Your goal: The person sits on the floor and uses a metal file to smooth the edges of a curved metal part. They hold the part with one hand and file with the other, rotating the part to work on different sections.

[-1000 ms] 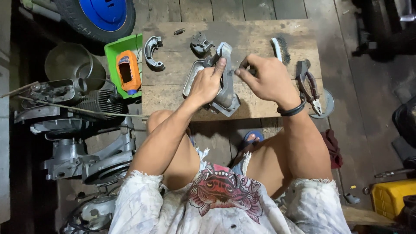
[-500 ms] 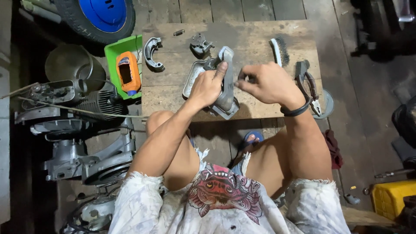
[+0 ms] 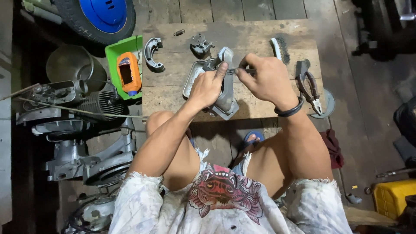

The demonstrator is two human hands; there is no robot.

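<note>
From the head camera we see our left hand (image 3: 208, 86) clamped on a grey metal casting (image 3: 225, 93) lying mid-board on the low wooden bench (image 3: 260, 30). Our right hand (image 3: 266, 78) pinches a thin tool (image 3: 236, 70) against it. The casting's lower end reaches the near edge. A wire brush (image 3: 279, 48) and pliers (image 3: 308, 84) crowd the right; a brake shoe (image 3: 151, 54) and green tray (image 3: 115, 52) sit left.
</note>
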